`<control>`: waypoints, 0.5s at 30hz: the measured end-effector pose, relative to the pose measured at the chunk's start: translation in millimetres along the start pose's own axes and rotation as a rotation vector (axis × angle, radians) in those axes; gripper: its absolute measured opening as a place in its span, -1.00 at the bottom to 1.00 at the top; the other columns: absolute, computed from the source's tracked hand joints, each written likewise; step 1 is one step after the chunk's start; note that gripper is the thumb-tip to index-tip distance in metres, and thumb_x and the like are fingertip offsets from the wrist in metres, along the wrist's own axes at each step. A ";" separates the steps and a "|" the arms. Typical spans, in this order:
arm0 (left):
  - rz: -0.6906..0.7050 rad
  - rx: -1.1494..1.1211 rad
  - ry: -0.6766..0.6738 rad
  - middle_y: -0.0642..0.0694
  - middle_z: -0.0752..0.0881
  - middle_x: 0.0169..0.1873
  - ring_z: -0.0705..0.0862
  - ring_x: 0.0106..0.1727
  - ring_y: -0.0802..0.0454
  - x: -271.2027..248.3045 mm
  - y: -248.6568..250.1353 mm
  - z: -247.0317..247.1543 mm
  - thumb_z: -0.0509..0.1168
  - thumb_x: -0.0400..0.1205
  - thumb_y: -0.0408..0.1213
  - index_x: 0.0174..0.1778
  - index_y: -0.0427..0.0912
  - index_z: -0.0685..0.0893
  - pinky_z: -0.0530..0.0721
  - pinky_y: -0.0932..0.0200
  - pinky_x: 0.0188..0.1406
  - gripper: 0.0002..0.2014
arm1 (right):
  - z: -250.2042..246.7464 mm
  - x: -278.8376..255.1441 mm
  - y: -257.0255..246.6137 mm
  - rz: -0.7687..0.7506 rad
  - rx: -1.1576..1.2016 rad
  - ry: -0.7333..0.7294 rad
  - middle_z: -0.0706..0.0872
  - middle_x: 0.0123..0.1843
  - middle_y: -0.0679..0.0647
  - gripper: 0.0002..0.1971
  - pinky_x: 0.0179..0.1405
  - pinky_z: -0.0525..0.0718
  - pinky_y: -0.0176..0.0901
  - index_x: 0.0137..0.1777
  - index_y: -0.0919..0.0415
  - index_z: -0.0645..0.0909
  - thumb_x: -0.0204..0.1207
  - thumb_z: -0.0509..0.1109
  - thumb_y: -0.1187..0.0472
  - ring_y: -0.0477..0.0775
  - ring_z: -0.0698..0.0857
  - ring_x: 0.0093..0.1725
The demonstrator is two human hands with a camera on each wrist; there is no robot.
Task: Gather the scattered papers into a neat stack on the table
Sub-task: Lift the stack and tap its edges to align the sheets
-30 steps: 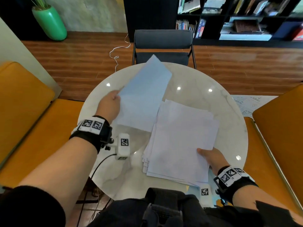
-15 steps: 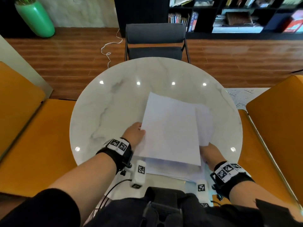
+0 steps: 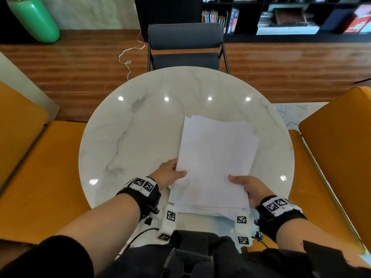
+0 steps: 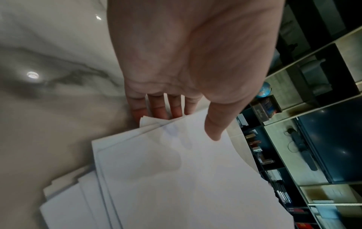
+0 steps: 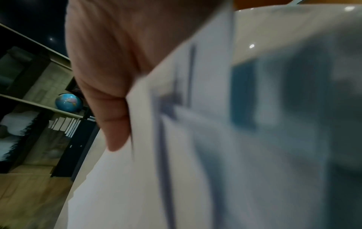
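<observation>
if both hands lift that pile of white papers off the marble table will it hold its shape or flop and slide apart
The paper pile will probably sag; the sheets look thin. Its edges are already fanned unevenly, so sheets may slip apart. The left hand and right hand grip only its near corners, so the far end likely droops.

We sit at the near edge of the round tabletop [image 3: 128, 141]. The stack of papers [image 3: 216, 157] lies on its near right part, its near end overhanging the edge toward us. Our left hand [image 3: 167, 174] is at the stack's left side, thumb on top and fingers [image 4: 158, 108] under the sheets; our right hand [image 3: 251, 187] is at its near right corner, thumb on top. Beyond the tabletop stands a chair [image 3: 185, 47], with a bookshelf [image 3: 281, 15] behind it. A vase [image 3: 34, 19] stands on the floor far left, and a cord [image 3: 130, 55] lies left of the chair. Benches [image 3: 40, 167] flank the tabletop on both sides.
</observation>
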State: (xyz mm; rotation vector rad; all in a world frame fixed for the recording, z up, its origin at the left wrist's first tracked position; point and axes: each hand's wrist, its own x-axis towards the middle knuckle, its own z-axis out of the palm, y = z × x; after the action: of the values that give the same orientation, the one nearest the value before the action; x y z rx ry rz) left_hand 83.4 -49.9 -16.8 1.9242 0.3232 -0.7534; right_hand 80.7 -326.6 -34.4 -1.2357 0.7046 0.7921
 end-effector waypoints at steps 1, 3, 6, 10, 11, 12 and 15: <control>-0.001 -0.027 -0.003 -0.12 0.67 0.31 0.66 0.31 -0.10 -0.6 -2.7 -3.6 0.39 0.54 -0.13 0.47 -0.08 0.48 0.57 -0.04 0.39 -0.45 | 1.8 2.1 2.4 0.002 -0.004 -0.010 0.80 0.07 0.37 -0.37 0.11 0.70 0.21 0.34 0.47 0.59 0.21 0.53 0.30 0.35 0.80 0.00; -0.037 -0.117 0.016 -0.16 0.62 0.37 0.61 0.38 -0.18 -0.4 -8.7 -12.5 0.41 0.51 -0.07 0.52 -0.10 0.42 0.50 -0.16 0.47 -0.36 | 9.5 0.9 3.9 -0.011 -0.006 -0.040 0.80 0.06 0.37 -0.40 0.02 0.74 0.20 0.34 0.50 0.57 0.22 0.47 0.41 0.35 0.81 -0.04; -0.123 -0.320 0.123 -0.20 0.52 0.44 0.58 0.39 -0.27 -6.2 -11.3 -28.2 0.39 0.59 -0.15 0.61 -0.18 0.24 0.56 -0.14 0.32 -0.30 | 20.4 0.7 -0.2 -0.054 0.048 -0.197 0.81 0.05 0.36 -0.44 -0.07 0.79 0.20 0.24 0.45 0.64 0.16 0.55 0.45 0.35 0.81 -0.04; -0.144 -0.704 0.007 -0.17 0.83 0.05 0.82 0.00 -0.08 -21.8 -10.7 -52.8 0.54 0.40 -0.07 0.35 -0.25 0.59 0.79 -0.02 -0.08 -0.37 | 35.1 -4.1 -16.1 -0.116 0.013 -0.383 0.75 0.19 0.40 -0.21 0.11 0.72 0.29 0.22 0.40 0.68 -0.15 0.76 0.37 0.40 0.76 0.12; -0.153 -0.773 -0.023 -0.19 0.86 -0.06 0.85 -0.09 -0.10 -26.4 -7.9 -58.1 0.46 0.49 -0.12 0.19 -0.28 0.69 0.82 -0.03 -0.18 -0.58 | 38.2 -5.1 -21.7 -0.137 -0.013 -0.396 0.75 0.18 0.40 -0.19 0.11 0.72 0.28 0.19 0.40 0.69 -0.19 0.79 0.34 0.39 0.76 0.11; -0.151 -0.824 -0.056 -0.23 0.86 -0.11 0.85 -0.14 -0.13 -30.2 -4.6 -63.3 0.36 0.57 -0.18 0.08 -0.28 0.74 0.83 -0.07 -0.24 -0.73 | 42.5 -7.2 -28.5 -0.157 -0.047 -0.405 0.77 0.15 0.38 -0.18 0.08 0.74 0.24 0.18 0.40 0.70 -0.22 0.80 0.30 0.36 0.78 0.08; -0.057 -0.820 -0.032 -0.21 0.85 -0.06 0.84 -0.08 -0.14 -34.1 7.7 -74.4 0.29 0.60 -0.35 0.13 -0.25 0.71 0.81 -0.14 -0.08 -0.78 | 57.3 -17.4 -50.9 -0.217 -0.112 -0.419 0.83 0.04 0.29 -0.26 -0.04 0.79 0.04 0.18 0.39 0.67 -0.10 0.77 0.27 0.24 0.82 -0.02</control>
State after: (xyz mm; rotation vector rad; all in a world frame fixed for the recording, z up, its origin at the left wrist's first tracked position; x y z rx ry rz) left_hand 88.2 15.5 32.8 1.1310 0.5656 -0.5609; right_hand 116.0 -280.0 18.2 -1.1719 0.1844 0.8812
